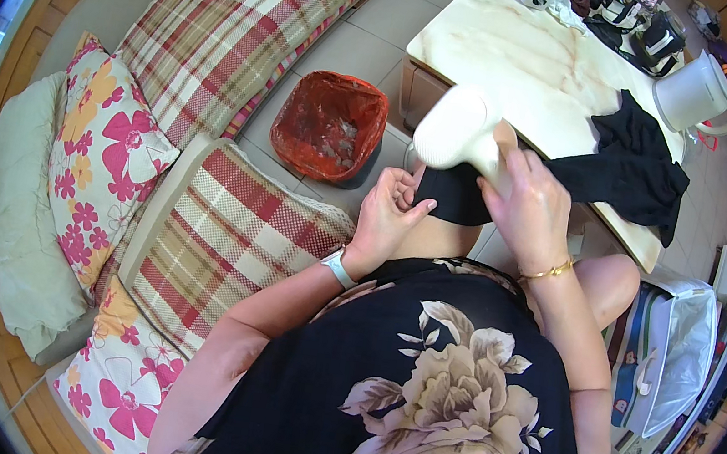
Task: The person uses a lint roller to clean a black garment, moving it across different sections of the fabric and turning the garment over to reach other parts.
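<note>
My right hand [531,211] grips the handle of a white handheld appliance [462,130], which looks like a fabric shaver. Its broad rounded head is above my knee, at the far edge of a black cloth [454,194]. The cloth lies over my bare thigh. At the cloth's left edge is my left hand [385,219], fingers curled and thumb stretched along the fabric. More black fabric [643,167] lies on the marble-topped table [499,35] and runs behind my right hand; whether both are one garment is hidden.
A bin with a red liner [328,126] stands left of my knee, with greyish scraps inside. A plaid-covered seat [246,232] and floral cushions [104,158] are at left. A white electric kettle [694,95] stands near the table's right edge. An open storage bag [670,357] is at right.
</note>
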The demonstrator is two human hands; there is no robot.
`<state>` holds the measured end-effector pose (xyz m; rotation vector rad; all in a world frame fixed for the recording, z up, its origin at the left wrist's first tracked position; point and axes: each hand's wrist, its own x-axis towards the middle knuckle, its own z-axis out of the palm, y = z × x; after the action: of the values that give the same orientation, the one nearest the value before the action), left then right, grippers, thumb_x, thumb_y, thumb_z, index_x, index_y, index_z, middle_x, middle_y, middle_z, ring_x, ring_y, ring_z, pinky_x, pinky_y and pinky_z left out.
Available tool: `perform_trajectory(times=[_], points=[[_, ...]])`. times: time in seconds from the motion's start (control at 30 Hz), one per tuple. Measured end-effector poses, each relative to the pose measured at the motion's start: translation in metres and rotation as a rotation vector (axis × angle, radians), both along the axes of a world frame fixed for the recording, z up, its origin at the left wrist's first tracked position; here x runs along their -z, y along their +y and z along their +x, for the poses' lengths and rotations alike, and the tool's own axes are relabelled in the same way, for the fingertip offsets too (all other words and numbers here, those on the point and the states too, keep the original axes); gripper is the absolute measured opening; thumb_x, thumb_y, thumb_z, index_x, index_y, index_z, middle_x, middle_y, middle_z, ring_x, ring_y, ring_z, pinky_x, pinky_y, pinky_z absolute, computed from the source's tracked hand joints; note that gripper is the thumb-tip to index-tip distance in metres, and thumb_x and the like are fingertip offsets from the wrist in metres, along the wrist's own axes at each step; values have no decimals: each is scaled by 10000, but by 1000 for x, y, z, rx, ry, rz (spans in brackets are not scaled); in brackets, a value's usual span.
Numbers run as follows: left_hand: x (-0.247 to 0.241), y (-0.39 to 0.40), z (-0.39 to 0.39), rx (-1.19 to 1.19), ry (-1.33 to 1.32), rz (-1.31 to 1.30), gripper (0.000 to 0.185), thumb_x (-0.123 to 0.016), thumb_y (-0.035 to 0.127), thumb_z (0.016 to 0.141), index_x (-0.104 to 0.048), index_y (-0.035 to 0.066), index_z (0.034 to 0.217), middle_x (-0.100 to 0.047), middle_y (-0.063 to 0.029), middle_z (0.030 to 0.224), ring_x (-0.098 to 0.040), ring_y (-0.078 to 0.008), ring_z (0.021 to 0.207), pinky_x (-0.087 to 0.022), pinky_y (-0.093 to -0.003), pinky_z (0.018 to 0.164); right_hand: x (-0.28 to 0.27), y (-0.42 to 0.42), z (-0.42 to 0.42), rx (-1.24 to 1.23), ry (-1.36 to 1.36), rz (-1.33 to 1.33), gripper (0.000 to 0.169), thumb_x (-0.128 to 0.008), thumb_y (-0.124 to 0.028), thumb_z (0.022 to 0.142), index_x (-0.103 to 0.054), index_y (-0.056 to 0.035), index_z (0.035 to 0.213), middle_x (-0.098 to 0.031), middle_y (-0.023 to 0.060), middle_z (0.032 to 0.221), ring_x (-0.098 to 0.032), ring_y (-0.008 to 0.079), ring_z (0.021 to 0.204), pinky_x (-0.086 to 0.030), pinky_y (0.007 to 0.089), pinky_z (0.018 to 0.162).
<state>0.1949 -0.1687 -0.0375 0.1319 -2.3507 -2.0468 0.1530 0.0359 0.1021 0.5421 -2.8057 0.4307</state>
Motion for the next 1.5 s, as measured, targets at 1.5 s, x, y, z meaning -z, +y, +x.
perform_trajectory(times=[1.5], points=[[-17, -4, -59, 96, 0, 180, 536, -786, 147, 916, -548, -17, 1366, -601, -53, 1099, -583, -119, 917, -517, -265, 858, 62, 70, 49, 235, -97, -739, 458, -843, -193, 841, -660, 14, 1206, -747, 138, 1028, -700, 186, 918, -551, 331, 839]])
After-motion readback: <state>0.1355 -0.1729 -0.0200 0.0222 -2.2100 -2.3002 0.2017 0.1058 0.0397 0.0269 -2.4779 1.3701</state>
